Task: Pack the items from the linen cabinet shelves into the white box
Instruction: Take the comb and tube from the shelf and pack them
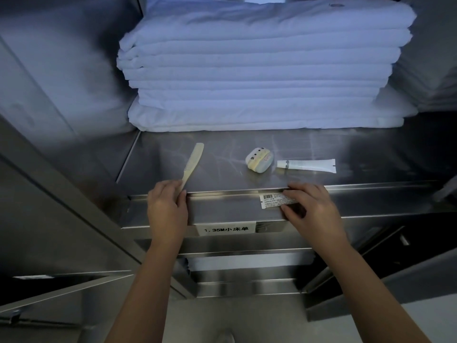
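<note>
Left hand: the left hand (167,209) rests at the front lip of the stainless-steel cabinet shelf (222,169), fingers curled around the handle end of a cream plastic comb (191,165); it grips the comb.
Comb: its toothed end angles up and away from the left hand, lying on the shelf surface.
Right hand: the right hand (312,209) is at the shelf's front edge, thumb and fingers pinched on a small flat white packet printed with a barcode and fine text (271,200); it holds the packet.
Packet: sticks out to the left of the right hand's fingers, against the shelf's front face.
Between and beyond the hands: a small rounded cream-and-pale-blue case with a cat face (259,160) sits on the shelf, just past the right hand and a little to its left.
Beyond the right hand: a small white squeeze tube with a white cap (306,165) lies on its side, cap toward the cat-face case, just beside it but apart.
Farther back: a tall stack of folded white linens (262,70) fills the rear of the shelf.
Below the hands: a white paper label reading "1.35M" with Chinese characters (226,229) is fixed to the shelf front, between the two wrists.
White box: not in view.
</note>
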A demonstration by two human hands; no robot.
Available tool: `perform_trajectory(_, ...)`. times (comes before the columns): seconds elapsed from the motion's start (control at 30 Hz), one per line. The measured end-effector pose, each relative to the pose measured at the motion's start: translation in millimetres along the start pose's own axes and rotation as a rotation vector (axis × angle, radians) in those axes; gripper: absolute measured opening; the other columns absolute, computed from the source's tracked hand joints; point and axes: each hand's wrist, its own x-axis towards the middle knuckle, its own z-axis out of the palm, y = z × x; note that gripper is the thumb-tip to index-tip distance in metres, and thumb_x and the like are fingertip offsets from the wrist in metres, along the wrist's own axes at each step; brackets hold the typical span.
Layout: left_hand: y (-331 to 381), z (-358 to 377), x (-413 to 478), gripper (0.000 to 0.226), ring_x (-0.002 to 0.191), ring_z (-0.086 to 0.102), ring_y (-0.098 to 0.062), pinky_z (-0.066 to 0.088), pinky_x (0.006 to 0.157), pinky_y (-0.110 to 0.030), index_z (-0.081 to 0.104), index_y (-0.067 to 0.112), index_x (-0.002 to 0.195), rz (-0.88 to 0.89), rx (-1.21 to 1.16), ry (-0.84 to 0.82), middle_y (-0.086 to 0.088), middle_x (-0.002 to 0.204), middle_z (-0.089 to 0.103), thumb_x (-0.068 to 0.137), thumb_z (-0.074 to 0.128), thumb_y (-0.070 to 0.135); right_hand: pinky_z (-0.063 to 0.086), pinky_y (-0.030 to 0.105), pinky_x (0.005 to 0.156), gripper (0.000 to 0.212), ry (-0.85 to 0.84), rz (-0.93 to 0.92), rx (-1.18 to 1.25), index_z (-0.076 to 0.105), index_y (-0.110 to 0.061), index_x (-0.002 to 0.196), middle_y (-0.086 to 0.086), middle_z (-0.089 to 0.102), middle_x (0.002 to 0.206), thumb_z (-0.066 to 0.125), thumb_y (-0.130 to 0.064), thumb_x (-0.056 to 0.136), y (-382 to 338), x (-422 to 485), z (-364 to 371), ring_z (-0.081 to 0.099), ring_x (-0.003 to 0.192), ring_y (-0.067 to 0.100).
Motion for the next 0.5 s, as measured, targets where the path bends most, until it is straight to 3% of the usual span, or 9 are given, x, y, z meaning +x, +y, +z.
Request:
perform_trajectory(0.23,8,-7,-7,0.024,0.096,0.054,-0.024,0.040,0.082,-0.026,0.064,0.002,0.106,-0.086,-0.073,-0.035,-0.012,0.109,0.056,0.083,0.062,0.008,0.040,0.023,0.082,0.028,-0.015,0.019,0.020,0.069,-0.007,0.094,0.008,0.066,0.101,0.077,-0.008,0.067,-1,-4,-2,0.049,0.097,0.014)
perform_trajectory(0.5,19,-17,-14,0.025,0.089,0.049,-0.014,0.041,0.080,-0.023,0.062,0.005,0.109,-0.203,-0.102,-0.059,-0.010,0.111,0.055,0.086,0.059,0.014,0.038,0.016,0.075,0.025,-0.065,0.077,0.089,0.070,-0.008,0.094,0.006,0.065,0.091,0.075,-0.006,0.069,-2,-5,-3,0.058,0.089,0.025)
